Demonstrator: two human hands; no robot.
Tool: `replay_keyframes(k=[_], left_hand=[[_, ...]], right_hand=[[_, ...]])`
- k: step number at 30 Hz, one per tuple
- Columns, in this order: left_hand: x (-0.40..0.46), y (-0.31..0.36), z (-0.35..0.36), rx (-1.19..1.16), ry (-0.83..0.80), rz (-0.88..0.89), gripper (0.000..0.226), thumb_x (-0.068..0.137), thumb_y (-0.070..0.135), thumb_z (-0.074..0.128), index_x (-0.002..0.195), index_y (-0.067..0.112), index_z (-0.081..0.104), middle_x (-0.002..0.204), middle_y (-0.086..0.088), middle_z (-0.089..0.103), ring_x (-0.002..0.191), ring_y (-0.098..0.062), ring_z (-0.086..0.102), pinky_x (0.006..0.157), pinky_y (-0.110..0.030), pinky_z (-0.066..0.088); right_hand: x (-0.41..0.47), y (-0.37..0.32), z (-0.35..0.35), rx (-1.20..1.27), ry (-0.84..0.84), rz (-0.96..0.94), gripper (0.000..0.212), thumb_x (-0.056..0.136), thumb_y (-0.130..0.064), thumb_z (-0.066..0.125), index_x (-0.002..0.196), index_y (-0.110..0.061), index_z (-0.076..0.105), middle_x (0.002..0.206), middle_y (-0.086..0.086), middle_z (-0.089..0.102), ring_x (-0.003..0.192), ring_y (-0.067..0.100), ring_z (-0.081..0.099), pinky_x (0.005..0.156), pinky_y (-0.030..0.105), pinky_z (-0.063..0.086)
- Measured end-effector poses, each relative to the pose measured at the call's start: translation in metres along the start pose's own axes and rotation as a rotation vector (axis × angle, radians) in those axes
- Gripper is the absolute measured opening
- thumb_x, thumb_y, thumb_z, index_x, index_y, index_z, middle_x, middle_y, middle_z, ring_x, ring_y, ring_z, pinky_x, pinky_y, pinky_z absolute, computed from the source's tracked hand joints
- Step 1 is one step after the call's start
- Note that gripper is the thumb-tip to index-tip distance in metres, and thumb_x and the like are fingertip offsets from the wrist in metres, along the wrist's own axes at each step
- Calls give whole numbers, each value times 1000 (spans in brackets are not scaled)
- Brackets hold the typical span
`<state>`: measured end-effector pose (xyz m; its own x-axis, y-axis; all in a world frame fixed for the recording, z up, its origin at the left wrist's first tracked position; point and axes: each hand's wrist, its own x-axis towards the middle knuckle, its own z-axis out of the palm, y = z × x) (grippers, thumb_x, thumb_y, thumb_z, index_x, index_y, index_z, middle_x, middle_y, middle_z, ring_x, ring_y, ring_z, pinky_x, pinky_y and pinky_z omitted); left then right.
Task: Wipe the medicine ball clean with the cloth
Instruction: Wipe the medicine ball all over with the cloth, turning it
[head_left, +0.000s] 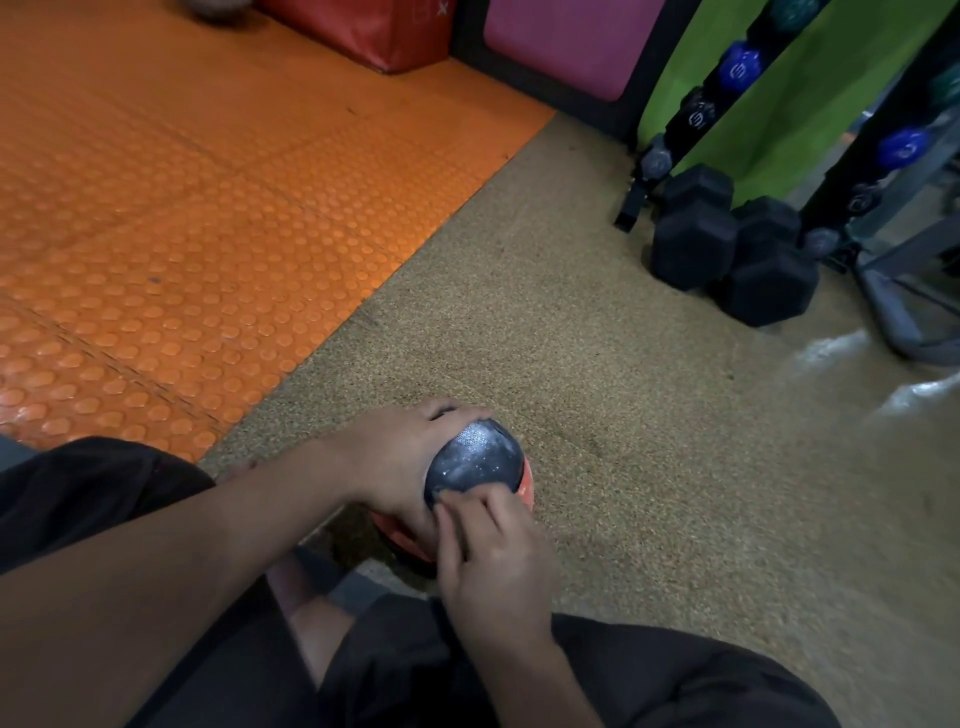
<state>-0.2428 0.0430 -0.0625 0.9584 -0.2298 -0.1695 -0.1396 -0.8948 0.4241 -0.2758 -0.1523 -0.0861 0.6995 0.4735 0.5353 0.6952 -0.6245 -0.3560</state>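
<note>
Left hand (400, 457) cups the far side of a dusty medicine ball (475, 464), fingers curled over its top, held low above speckled tan floor (623, 441); right hand (493, 551) presses bent fingertips on its near edge. Black dumbbells (727, 249) sit beside a rack (691, 119) near the floor's far right edge; an orange studded mat (182, 208) lies left. The ball's underside is hidden; no cloth can be made out.

Ahead of the hands (441, 499) the floor (597, 364) lies open; far right, dumbbells (727, 249) and a rack (691, 119) block.
</note>
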Motion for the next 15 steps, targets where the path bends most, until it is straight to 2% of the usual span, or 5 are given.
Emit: replay_keyframes(k=[4,5,10,12,15], left_hand=[[0,0,-5,-65,-7,-8,151,33,86,87,159,48,13,162,17,28,142,-14,45,113,-32,43],[1,1,-6,-62,-13,3,151,33,85,88,159,48,14,162,17,28,142,-13,45,113,-31,42],[1,-1,-4,-51,-19,50,141,46,69,94,159,51,12,161,22,23,138,-11,49,104,-25,42],[1,-5,-4,-72,-22,51,145,42,74,94,159,50,13,162,23,22,140,-8,46,105,-23,38],[5,-8,-6,-123,-31,47,147,37,78,94,158,49,16,161,20,27,142,-8,41,114,-25,37]], right_hand=[[9,37,-20,14,151,302,13,90,-27,68,95,-20,77,93,-5,68,78,18,69,68,32,55],[10,34,-18,29,167,319,13,90,-27,67,95,-20,77,92,-5,68,78,18,68,68,33,54],[-8,-9,2,79,-32,-2,14,100,-30,61,101,-25,74,94,-4,65,78,18,64,63,36,54],[-5,4,-1,85,18,11,15,100,-31,63,102,-23,76,95,-5,66,80,17,65,65,35,55],[10,32,-10,93,149,190,14,96,-28,67,97,-18,77,94,-5,68,80,13,67,68,35,57]])
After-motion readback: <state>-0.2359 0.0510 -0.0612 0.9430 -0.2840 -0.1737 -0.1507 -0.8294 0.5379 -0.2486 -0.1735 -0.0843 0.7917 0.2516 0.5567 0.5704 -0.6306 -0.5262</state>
